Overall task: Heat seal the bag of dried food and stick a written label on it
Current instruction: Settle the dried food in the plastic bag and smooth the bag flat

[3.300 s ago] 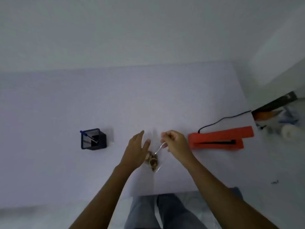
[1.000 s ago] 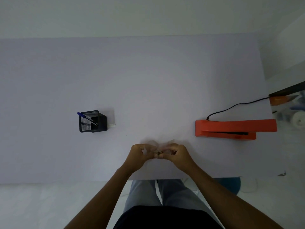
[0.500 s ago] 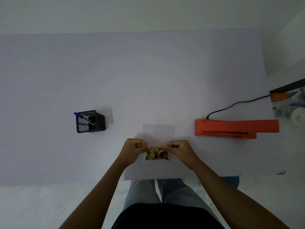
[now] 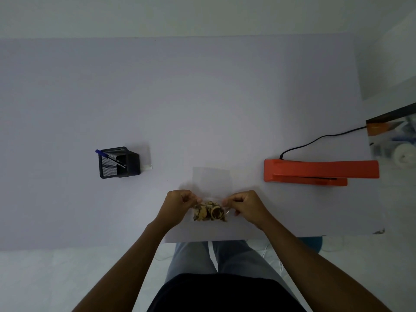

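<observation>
While the clear bag (image 4: 211,190) lies flat on the pale table (image 4: 202,97), near the edge closest to the person, both hands hold it by its sides. The left hand (image 4: 177,204) is curled up, and its thumb and fingers pinch the left side of the bag. The right hand (image 4: 246,204) is curled the same way and pinches the right side. The dried food (image 4: 209,213) sits in a brown and yellow lump at the near end of the bag, between the two hands. The far end of the bag is see-through and flat, with no food in it, and it points away from the person.

To the right of the bag, a little way off, sits the orange heat sealer (image 4: 319,172). Its long arm looks to be down. A black cord (image 4: 315,140) runs from its back corner off to the right edge of the table.

To the left, well apart from the bag, stands a black mesh pen holder (image 4: 119,163) with a blue pen (image 4: 109,157) leaning inside. A small white thing (image 4: 147,167) lies just beside the holder; it is too small to tell what it is.
</observation>
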`<state>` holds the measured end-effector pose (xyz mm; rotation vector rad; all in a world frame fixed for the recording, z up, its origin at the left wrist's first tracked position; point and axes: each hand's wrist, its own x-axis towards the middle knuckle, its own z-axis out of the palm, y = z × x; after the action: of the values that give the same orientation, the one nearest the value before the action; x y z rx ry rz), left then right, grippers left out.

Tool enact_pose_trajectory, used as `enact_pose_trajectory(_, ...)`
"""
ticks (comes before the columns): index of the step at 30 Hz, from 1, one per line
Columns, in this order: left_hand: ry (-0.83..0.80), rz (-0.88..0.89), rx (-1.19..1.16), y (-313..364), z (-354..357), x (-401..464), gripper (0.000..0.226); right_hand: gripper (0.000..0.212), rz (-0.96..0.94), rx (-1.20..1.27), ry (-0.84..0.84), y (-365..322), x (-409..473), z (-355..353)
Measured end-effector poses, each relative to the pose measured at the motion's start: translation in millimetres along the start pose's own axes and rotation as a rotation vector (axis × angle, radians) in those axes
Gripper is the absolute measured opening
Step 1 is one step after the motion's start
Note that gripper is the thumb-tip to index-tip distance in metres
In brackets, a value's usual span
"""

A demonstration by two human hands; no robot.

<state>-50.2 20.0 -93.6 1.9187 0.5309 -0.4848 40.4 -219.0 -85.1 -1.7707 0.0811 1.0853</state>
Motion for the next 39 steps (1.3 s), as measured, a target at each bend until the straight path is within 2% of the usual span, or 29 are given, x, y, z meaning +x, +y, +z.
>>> enact_pose_trajectory(9, -0.07, 0.031, 0.35, -5, 4, 3, 0.029, 0.017, 0.173, 0.1, 0.076, 13, -3, 9)
enact_pose_trajectory(18, 0.143, 0.02, 0.545, 2, 24, -6, 0.034, 0.014, 0.224, 0.114, 0.161, 7, -4, 17)
enact_pose_trajectory(20, 0.278, 0.012, 0.539, 8, 29, -11, 0.04, 0.018, 0.225, 0.103, 0.153, 8, -4, 16)
enact_pose_trajectory(22, 0.376, 0.106, 0.51, 19, 36, -19, 0.035, 0.019, 0.23, 0.099, 0.145, 8, -4, 16)
enact_pose_trajectory(25, 0.219, 0.325, 0.751, 30, 58, -33, 0.024, 0.018, 0.226, 0.08, 0.141, 8, -4, 17)
enact_pose_trajectory(28, 0.133, 0.19, 0.727, 34, 72, -41, 0.05, 0.023, 0.207, 0.022, 0.139, 7, -3, 17)
enact_pose_trajectory(30, 0.126, 0.166, 0.796, 34, 78, -42, 0.065, 0.024, 0.16, -0.029, 0.172, 6, -3, 14)
enact_pose_trajectory(35, 0.073, 0.087, 0.905, 42, 86, -40, 0.079, 0.029, -0.022, -0.006, 0.354, 6, 3, -2)
enact_pose_trajectory(39, 0.044, 0.034, 0.951, 48, 91, -37, 0.088, 0.03, -0.095, 0.108, 0.342, -2, 11, -3)
